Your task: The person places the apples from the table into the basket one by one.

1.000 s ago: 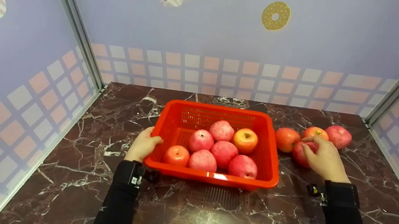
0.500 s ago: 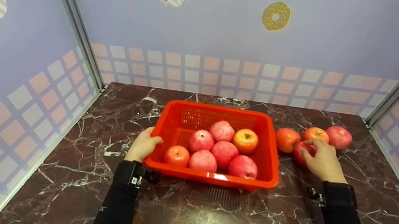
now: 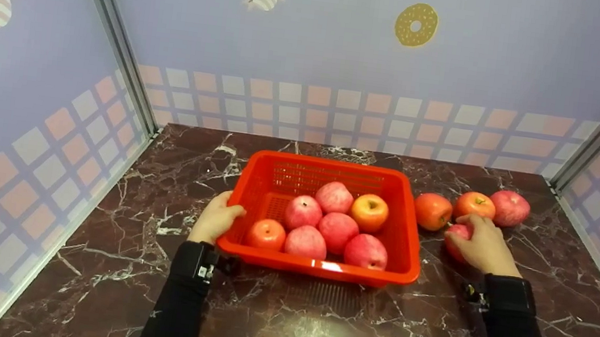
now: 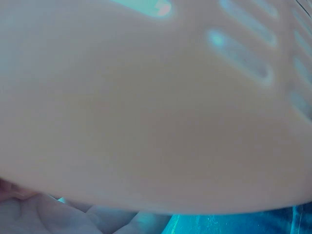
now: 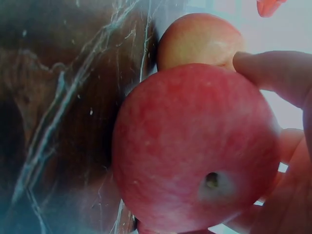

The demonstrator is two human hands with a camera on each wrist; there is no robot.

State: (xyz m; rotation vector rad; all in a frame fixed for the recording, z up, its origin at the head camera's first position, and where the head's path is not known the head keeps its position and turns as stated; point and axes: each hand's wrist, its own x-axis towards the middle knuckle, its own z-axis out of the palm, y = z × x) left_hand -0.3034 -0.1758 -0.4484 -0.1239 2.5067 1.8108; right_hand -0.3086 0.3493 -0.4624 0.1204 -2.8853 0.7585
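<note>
A red plastic basket (image 3: 322, 268) stands on the dark marbled table with several red and orange-yellow apples (image 3: 307, 242) inside, mostly toward its front and right. My left hand (image 3: 216, 219) grips the basket's left rim, thumb over the edge; in the left wrist view the basket wall (image 4: 156, 122) fills most of the picture. To the right of the basket, my right hand (image 3: 485, 247) holds a red apple (image 3: 457, 242) at table level. In the right wrist view, thumb and fingers curl round that apple (image 5: 195, 146), its stem end toward the camera.
Beyond the right hand sit an orange-red apple (image 3: 432, 211) close to the basket's right side, another orange apple (image 3: 476, 205), and a pink-red apple (image 3: 509, 208). Patterned panels (image 3: 371, 57) close off the back and both sides of the table.
My right hand has closed round the red apple and shifted it slightly toward me, away from the orange apple behind. The left hand and the basket have stayed in place.
</note>
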